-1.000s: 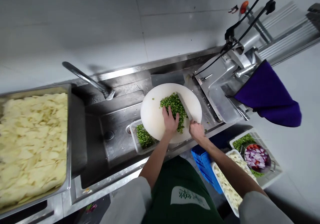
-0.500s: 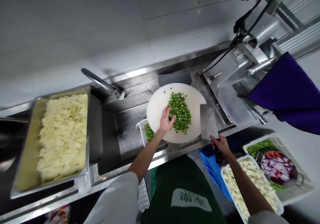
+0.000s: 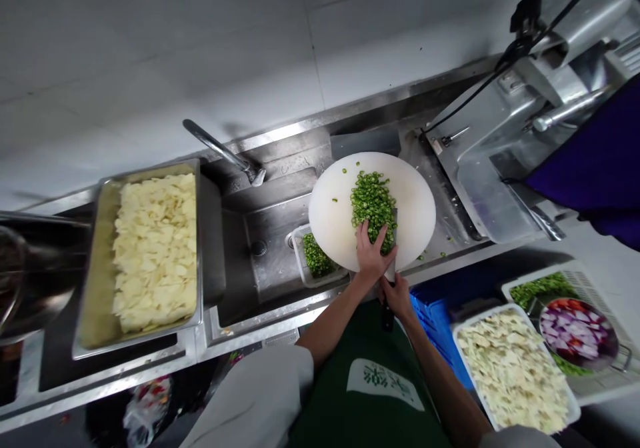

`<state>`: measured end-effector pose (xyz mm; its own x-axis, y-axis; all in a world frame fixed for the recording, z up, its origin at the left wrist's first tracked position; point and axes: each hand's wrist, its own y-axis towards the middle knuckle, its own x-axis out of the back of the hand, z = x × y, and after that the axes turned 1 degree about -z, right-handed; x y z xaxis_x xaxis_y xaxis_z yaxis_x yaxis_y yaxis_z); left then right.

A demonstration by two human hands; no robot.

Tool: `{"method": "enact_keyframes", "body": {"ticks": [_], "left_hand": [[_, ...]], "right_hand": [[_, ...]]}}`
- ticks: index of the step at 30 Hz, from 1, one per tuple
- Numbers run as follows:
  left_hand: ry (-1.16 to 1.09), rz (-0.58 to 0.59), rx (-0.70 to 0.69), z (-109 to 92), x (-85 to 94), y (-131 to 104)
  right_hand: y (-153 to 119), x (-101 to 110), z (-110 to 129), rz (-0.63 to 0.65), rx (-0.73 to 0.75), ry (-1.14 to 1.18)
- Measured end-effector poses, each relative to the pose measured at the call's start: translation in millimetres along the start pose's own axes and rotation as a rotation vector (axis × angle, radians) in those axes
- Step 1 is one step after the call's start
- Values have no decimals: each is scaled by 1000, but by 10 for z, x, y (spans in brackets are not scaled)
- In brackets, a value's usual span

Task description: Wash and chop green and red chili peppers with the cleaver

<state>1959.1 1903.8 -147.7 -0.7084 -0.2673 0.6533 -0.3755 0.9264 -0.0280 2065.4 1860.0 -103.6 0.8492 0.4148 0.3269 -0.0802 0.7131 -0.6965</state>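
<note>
At the near part of an oval white cutting board (image 3: 418, 215), a person's left hand (image 3: 371, 255) is lying open with its fingers spread, touching the near end of a pile of chopped green peppers (image 3: 373, 198). Just to its right, the right hand (image 3: 397, 295) is gripping a knife (image 3: 391, 271) by its dark handle. The blade is pointing away from the person, standing along the right side of the pile and showing as a narrow strip; whether its edge is touching the board is hard to tell.

The peppers are sitting near the middle of the board, with a few loose pieces lying apart on the left. The board is resting across the right part of a metal sink (image 3: 280, 255). Beside the board's lower left, a white basket (image 3: 300, 255) is holding more chopped green pieces. Behind the basin, a curved faucet (image 3: 220, 148) is leaning toward the board.

Farther left, a deep metal tray (image 3: 95, 288) is holding many pale yellow slices (image 3: 155, 255). Toward the lower right, a blue crate (image 3: 435, 328) is standing beside a white tub (image 3: 486, 395) of pale pieces, and a metal pot (image 3: 607, 351) is holding chopped purple onion and something red. Above these, a purple cloth (image 3: 595, 161) is hanging near metal equipment (image 3: 505, 128).
</note>
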Motion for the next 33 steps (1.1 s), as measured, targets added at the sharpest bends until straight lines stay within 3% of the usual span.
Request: {"method": "enact_keyframes", "body": {"ticks": [7,14,19,25,29,33], "left_hand": [[9,7,-55,-61,144,-93],[0,-111,-125,-27,468,-268],[14,-207,-48,224,730,-542],[45,-320,233,563,960,-836],[38,-388,430,832,955,-774],[-17,-458,565,1281,768,-545]], "right_hand": [[-185,-69,-39,-46,63,81],[-403,-198,-118,-19,133,-32],[-582,-451,-124,57,138,-85],[-749,-732,-173,229,105,-199],[-794,-759,-177,270,114,-352],[-859,-586,-81,227,195,-565]]}}
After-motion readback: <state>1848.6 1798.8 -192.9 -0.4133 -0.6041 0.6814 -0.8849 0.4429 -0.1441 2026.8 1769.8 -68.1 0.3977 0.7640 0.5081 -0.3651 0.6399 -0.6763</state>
